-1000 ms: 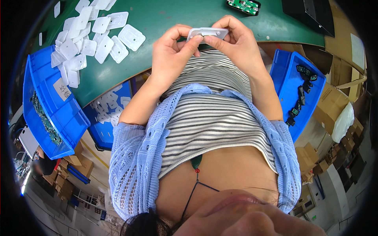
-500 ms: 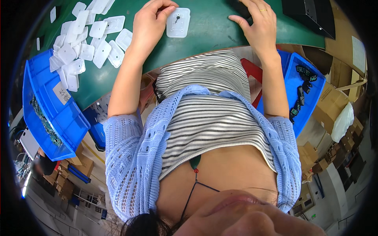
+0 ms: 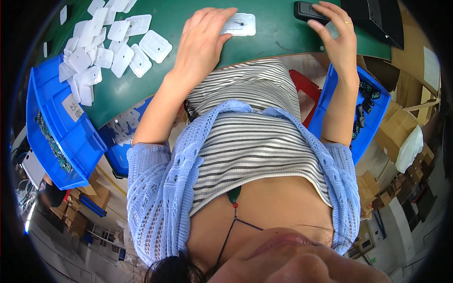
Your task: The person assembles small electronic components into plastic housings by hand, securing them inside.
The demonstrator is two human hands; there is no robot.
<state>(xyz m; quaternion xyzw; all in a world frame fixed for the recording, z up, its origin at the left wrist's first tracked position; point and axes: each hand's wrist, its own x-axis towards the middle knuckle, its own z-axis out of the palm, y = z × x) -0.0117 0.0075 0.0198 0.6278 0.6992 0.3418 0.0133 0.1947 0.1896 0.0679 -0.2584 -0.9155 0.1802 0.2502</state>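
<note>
On the table [image 3: 278, 35], twelve pointing away from the body: a cover [image 3: 247, 28] and a case [image 3: 306, 10], apart, bare green surface between them.
Cover: white, lying flat, long axis about nine to three, a small dark detail near its middle; its nine o'clock end is partly hidden by fingers.
Left hand [image 3: 203, 37]: palm down at the cover's nine o'clock end, thumb on the near side, fingers on the far side; whether it grips or merely rests, I cannot tell.
Case: black, long axis near nine to three, its right end dipping toward four; between two and three o'clock from the cover.
Right hand [image 3: 336, 35]: thumb and fingers spread wide about the case's right end, not closed; contact is unclear. Case at ten o'clock from its palm.
Nearer hand: right for the case, left for the cover.
Pile: white covers [image 3: 92, 45], nine o'clock from the left hand.
Black box [image 3: 377, 19]: two o'clock from the right hand, just beyond the case.
Blue bin [image 3: 373, 125]: below the right hand, toward five.
</note>
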